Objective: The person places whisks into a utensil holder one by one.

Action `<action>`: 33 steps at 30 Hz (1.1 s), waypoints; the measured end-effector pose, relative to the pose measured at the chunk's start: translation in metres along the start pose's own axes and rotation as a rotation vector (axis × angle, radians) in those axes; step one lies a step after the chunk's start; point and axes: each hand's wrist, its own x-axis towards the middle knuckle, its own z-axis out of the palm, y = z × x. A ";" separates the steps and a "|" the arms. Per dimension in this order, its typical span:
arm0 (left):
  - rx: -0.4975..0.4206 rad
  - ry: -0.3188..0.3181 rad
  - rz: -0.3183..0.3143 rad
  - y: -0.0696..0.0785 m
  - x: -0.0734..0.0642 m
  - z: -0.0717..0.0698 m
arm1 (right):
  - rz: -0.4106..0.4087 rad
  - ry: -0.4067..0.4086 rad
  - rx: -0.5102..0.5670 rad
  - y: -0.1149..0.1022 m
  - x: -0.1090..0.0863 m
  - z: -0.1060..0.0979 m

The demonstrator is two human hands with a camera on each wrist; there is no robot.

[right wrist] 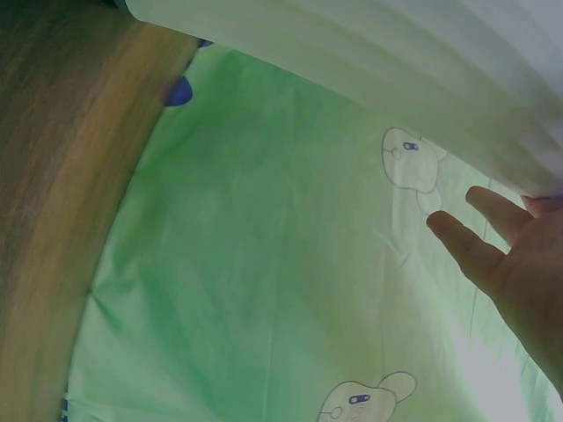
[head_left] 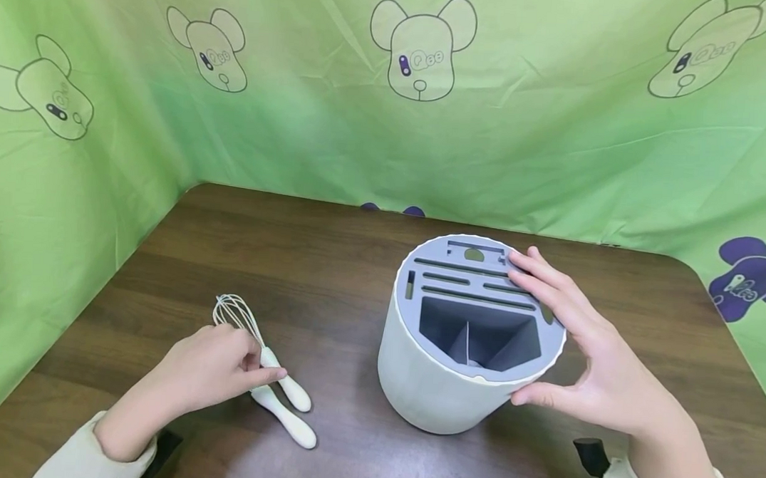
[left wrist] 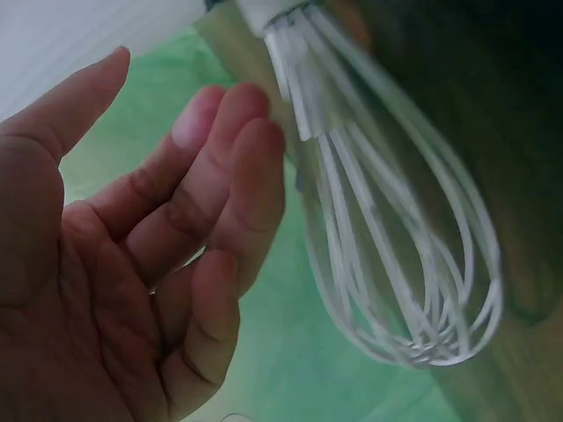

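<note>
On the table to the left lies a whisk (head_left: 296, 392) with white wires and a pale handle. Beside it is a second pale handle (head_left: 288, 422), whose head is hidden under my left hand (head_left: 200, 366). The left wrist view shows that hand's fingers (left wrist: 251, 167) loosely bent, with the whisk's wires (left wrist: 427, 352) just beyond them. A round white utensil holder (head_left: 415, 383) with a grey slotted top (head_left: 442, 359) stands right of centre. My right hand (head_left: 608, 370) spreads along its right side, fingertips on the rim and thumb against the lower front wall.
The brown wooden table (head_left: 330, 265) has rounded far corners. A green cloth with cartoon bear heads (head_left: 310, 136) hangs behind it and along both sides. A small black object (head_left: 590, 455) shows beside the right sleeve.
</note>
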 end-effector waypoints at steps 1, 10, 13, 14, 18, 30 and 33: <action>-0.001 -0.007 -0.008 0.000 -0.001 0.002 | 0.000 0.001 0.003 0.000 0.000 0.000; -0.029 -0.044 0.027 -0.005 -0.006 0.015 | -0.008 0.009 0.012 0.000 0.001 0.000; -0.079 -0.067 0.080 -0.008 -0.006 0.017 | -0.008 0.011 0.008 -0.001 0.001 -0.001; -0.094 -0.065 0.099 -0.009 -0.006 0.017 | -0.006 0.011 0.005 -0.001 0.001 -0.001; -0.129 -0.038 0.150 -0.012 -0.003 0.019 | -0.001 0.009 0.011 -0.001 0.001 -0.001; -0.165 -0.033 0.204 -0.023 0.012 0.017 | -0.003 0.008 0.004 0.000 0.002 0.001; -0.173 -0.032 0.178 -0.028 0.017 0.016 | -0.007 0.007 0.012 0.000 0.002 0.002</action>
